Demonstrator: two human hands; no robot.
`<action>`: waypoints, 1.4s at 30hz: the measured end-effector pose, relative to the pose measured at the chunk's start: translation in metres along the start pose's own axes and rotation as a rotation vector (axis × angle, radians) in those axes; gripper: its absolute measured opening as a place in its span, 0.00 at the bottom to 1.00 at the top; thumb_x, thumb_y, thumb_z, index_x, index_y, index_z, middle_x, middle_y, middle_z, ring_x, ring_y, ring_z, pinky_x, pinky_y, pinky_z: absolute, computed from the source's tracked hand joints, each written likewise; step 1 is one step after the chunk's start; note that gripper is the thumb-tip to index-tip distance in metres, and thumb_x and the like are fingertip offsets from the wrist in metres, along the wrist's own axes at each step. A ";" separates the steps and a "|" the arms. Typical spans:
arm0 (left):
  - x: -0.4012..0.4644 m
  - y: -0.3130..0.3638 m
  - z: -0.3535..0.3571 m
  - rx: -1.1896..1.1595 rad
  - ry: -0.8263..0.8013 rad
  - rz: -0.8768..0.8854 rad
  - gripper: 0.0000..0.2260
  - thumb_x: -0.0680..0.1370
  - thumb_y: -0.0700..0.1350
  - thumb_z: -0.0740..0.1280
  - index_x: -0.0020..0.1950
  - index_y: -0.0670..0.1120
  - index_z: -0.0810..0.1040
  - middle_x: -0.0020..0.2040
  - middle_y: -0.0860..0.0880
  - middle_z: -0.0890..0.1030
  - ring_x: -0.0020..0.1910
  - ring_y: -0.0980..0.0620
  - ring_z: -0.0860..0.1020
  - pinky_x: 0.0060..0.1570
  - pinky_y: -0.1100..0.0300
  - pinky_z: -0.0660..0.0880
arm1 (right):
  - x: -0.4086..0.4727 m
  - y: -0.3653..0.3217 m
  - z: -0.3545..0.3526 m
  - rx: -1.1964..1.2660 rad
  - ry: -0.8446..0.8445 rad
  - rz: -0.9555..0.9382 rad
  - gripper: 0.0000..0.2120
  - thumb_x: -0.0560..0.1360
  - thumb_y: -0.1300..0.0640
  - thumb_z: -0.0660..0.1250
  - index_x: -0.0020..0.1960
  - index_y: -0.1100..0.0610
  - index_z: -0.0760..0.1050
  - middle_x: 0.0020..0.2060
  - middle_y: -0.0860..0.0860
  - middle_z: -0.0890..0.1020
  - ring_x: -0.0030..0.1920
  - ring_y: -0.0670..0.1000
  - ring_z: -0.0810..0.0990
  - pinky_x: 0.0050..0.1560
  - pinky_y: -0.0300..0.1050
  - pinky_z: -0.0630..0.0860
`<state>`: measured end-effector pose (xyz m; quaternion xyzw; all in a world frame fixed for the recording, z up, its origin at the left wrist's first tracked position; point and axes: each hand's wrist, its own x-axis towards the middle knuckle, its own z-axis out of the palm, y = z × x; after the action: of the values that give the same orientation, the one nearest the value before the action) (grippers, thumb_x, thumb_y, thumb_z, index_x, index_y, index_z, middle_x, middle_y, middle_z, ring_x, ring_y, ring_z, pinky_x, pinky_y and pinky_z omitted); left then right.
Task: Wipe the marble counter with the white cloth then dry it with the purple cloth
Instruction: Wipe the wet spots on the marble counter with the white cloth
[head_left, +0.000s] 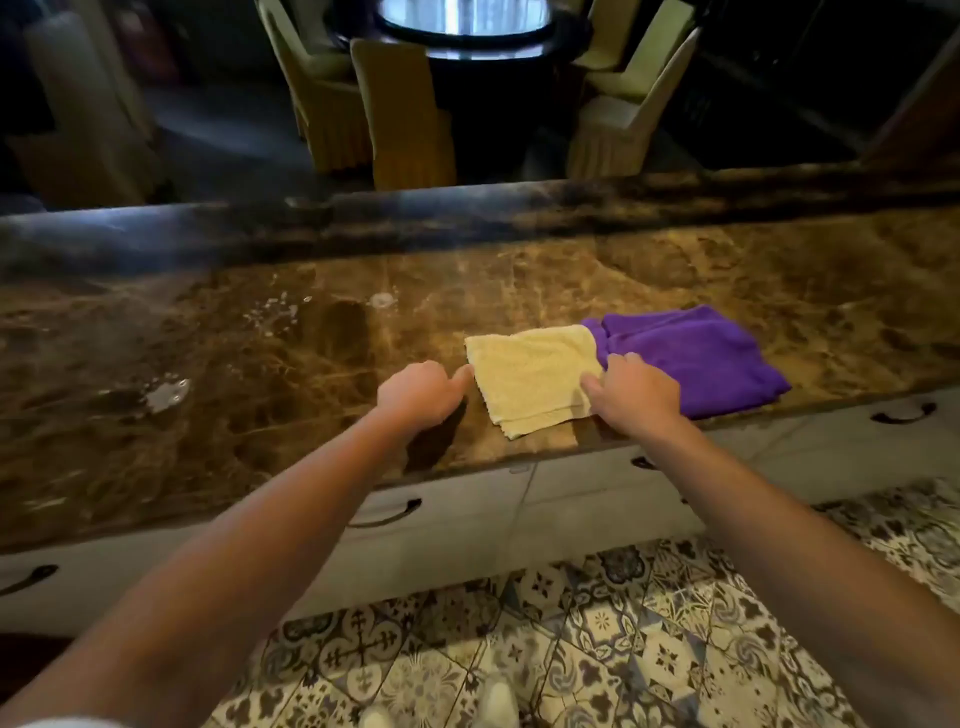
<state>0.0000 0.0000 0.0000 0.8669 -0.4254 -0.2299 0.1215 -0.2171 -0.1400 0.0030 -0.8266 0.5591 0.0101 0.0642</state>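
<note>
While white cloth (532, 376) lies folded near worktop (675, 260) front edge, overlapping purple cloth (696, 358), left hand (423, 392) fingers curled at its corner, right hand (631, 387) fingers pressed on both. Risk: purple cloth dragged along. Water droplets (169, 392) unwiped.

I see a long brown marble bench (675, 270) with pale veins, running left to right across my view. A folded white cloth (530, 376) lies flat near its front edge. Its right edge meets a crumpled purple cloth (696, 358), which lies just to the right. Further left, the stone carries small wet patches: a puddle (167, 393) near the front and scattered droplets (275, 312) towards the back, well apart from both cloths.
</note>
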 end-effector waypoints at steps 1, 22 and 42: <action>0.009 0.008 0.003 -0.009 -0.011 -0.028 0.31 0.82 0.67 0.52 0.42 0.43 0.80 0.41 0.46 0.84 0.38 0.47 0.83 0.46 0.50 0.83 | 0.008 -0.002 0.001 -0.028 -0.027 0.010 0.28 0.81 0.39 0.55 0.67 0.59 0.76 0.66 0.59 0.77 0.61 0.62 0.80 0.53 0.54 0.74; 0.046 0.054 0.034 -0.444 -0.022 -0.137 0.20 0.73 0.52 0.71 0.27 0.49 0.67 0.26 0.52 0.66 0.24 0.53 0.63 0.27 0.59 0.61 | 0.046 -0.014 0.030 0.080 0.131 -0.209 0.21 0.78 0.41 0.69 0.59 0.57 0.79 0.56 0.56 0.80 0.57 0.58 0.78 0.53 0.54 0.76; -0.072 0.018 -0.042 -1.395 -0.108 0.117 0.20 0.77 0.48 0.67 0.67 0.41 0.78 0.61 0.44 0.84 0.62 0.45 0.82 0.56 0.54 0.80 | -0.027 -0.041 -0.002 1.713 -0.981 -0.143 0.34 0.64 0.27 0.71 0.62 0.48 0.84 0.58 0.57 0.87 0.53 0.58 0.88 0.44 0.52 0.85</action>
<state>-0.0299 0.0465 0.0646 0.5496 -0.2298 -0.4848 0.6404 -0.1888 -0.1003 0.0113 -0.4370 0.2376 -0.0605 0.8654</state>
